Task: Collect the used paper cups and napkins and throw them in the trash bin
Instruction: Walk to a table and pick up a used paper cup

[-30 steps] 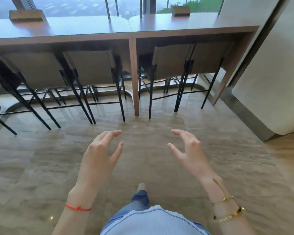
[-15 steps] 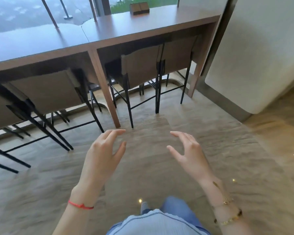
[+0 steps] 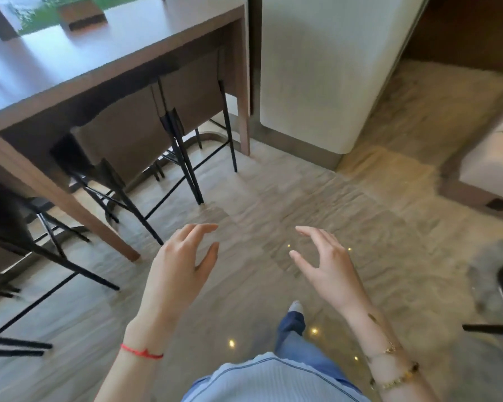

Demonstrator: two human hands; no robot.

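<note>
A: Item one, hands. How are they sitting?

B: The left hand [image 3: 177, 266] is hovering above the floor [image 3: 375, 221], fingers loosely curved and spread from the thumb, gripping nothing and touching nothing. The right hand [image 3: 327, 266] is mirroring it, fingers apart, likewise holding nothing. The two are facing each other with a gap between.

A: Cups, napkins, trash bin?

B: None are showing in this view; their location cannot be told.

A: Wrist items, counted?

B: One red string bracelet [image 3: 141, 353] is sitting on the left wrist; two gold bracelets [image 3: 395, 380] are sitting on the right.

A: Furniture?

B: One long wooden counter [image 3: 79, 62] is standing at the upper left, carrying one small wooden box [image 3: 82, 15]. At least three black-legged stools [image 3: 183, 146] are tucking under it, blurred. One pale rounded pillar [image 3: 325, 68] is standing just beside the counter's end.
</note>
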